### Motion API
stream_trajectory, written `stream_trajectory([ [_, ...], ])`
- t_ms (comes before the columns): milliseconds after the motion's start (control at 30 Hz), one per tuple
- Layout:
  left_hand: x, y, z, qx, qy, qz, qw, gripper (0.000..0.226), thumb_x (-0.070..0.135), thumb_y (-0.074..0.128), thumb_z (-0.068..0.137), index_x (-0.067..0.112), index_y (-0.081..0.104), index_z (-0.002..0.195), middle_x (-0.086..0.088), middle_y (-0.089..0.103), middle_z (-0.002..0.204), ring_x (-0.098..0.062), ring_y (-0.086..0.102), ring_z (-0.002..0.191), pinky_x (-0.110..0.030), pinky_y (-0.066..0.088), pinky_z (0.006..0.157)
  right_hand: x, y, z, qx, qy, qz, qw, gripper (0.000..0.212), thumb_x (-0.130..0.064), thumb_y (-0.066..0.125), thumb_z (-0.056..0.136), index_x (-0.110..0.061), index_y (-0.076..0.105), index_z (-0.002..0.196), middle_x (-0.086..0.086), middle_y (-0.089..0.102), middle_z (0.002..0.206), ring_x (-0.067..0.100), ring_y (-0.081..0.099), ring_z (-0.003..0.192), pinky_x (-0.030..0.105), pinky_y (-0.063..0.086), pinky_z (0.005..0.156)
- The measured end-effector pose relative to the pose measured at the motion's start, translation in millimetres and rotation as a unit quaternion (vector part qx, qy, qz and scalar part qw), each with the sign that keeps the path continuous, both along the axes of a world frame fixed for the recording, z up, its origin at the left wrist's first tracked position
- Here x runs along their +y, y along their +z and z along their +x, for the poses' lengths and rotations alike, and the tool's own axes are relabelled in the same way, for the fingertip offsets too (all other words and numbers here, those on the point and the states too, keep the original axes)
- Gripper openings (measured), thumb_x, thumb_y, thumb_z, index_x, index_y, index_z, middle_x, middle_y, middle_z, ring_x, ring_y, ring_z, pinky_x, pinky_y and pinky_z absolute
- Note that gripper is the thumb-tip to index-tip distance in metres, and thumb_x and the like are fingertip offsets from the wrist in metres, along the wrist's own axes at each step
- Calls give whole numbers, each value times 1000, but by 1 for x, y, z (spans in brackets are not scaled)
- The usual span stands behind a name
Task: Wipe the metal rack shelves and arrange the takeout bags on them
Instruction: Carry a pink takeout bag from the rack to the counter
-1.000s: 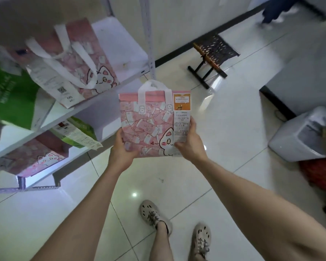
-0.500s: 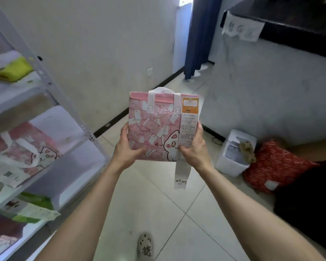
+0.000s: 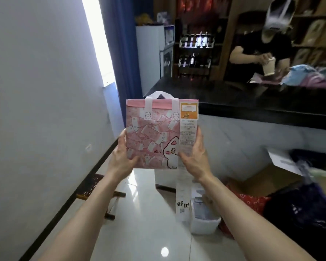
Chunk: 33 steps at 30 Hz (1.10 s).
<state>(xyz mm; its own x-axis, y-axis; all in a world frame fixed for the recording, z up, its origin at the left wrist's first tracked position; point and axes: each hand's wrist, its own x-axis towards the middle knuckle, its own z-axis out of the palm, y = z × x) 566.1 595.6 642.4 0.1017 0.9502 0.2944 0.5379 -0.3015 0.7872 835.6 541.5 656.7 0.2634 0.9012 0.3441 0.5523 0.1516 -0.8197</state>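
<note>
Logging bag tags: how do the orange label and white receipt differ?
The orange label is short, at the pink takeout bag's top corner; the white receipt is long, hanging past the bag's bottom edge. The right hand covers part of the receipt, not the label. Both sit along the bag's right side.

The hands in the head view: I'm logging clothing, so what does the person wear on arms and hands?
Nothing that shows. The left hand and right hand are bare, without gloves, and no ring, watch or bracelet is visible. The left forearm and right forearm are bare too; no sleeve is in view.
</note>
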Motion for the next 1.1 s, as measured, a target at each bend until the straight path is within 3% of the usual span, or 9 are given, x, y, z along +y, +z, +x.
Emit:
stream_trajectory([
  [100, 70, 29, 20, 2, -43, 30, 999, 107, 10, 80, 93, 67, 11, 151, 5, 74, 127, -24, 76, 113, -61, 64, 95, 52, 27, 20, -14, -40, 44, 998, 107, -21, 74, 93, -42, -3, 165, -4, 58, 149, 17, 70, 115, 41, 61, 92],
  [267, 175, 72, 57, -6, -75, 64, 995, 98, 10, 77, 95, 49, 16, 161, 13, 71, 127, -20, 74, 116, -59, 64, 95, 141, 64, 51, -41, -86, 86, 992, 111, -16, 75, 92, -37, -7, 165, 1, 52, 156, 22, 60, 134, 47, 57, 103],
  [400, 264, 98, 82, -6, -74, 108, 991, 96, 9, 76, 94, 47, 18, 161, 28, 70, 116, -6, 75, 106, -52, 66, 93, 224, 88, 75, -37, -90, 115, 989, 110, -14, 74, 93, -35, -6, 166, 4, 53, 154, 24, 60, 134, 52, 56, 106],
  [500, 327, 109, 98, -9, -52, 128, 990, 96, 6, 75, 93, 46, 20, 161, 34, 69, 112, 0, 75, 102, -47, 68, 90, 286, 98, 86, -35, -93, 128, 987, 110, -14, 73, 93, -35, -7, 165, 4, 53, 154, 21, 62, 130, 47, 57, 104],
  [800, 452, 83, 125, -24, -21, 117, 993, 103, 2, 79, 91, 49, 20, 160, 11, 74, 125, -13, 78, 101, -50, 67, 89, 411, 81, 104, -52, -107, 115, 986, 112, -14, 71, 93, -38, -11, 165, 5, 48, 158, 24, 62, 129, 43, 57, 98],
  [900, 482, 65, 124, -3, -23, 75, 997, 104, 3, 79, 91, 52, 19, 160, 5, 74, 131, -18, 77, 108, -52, 65, 94, 435, 60, 102, -54, -100, 58, 992, 106, -17, 65, 95, -41, -11, 165, 7, 49, 158, 29, 64, 126, 50, 60, 98],
  [1000, 495, 37, 119, 20, -24, 29, 999, 105, 9, 79, 94, 55, 13, 161, 10, 74, 129, -20, 76, 106, -57, 63, 96, 441, 31, 98, -51, -89, -2, 995, 96, -28, 65, 98, -32, -2, 167, 7, 46, 160, 31, 61, 131, 55, 56, 104],
  [1100, 503, 17, 113, 12, -36, 38, 999, 108, 17, 82, 95, 61, 9, 162, 11, 73, 126, -21, 76, 105, -58, 63, 96, 442, 9, 96, -51, -113, -9, 992, 98, -39, 71, 95, -26, 6, 167, 3, 41, 164, 27, 56, 138, 52, 55, 106],
])
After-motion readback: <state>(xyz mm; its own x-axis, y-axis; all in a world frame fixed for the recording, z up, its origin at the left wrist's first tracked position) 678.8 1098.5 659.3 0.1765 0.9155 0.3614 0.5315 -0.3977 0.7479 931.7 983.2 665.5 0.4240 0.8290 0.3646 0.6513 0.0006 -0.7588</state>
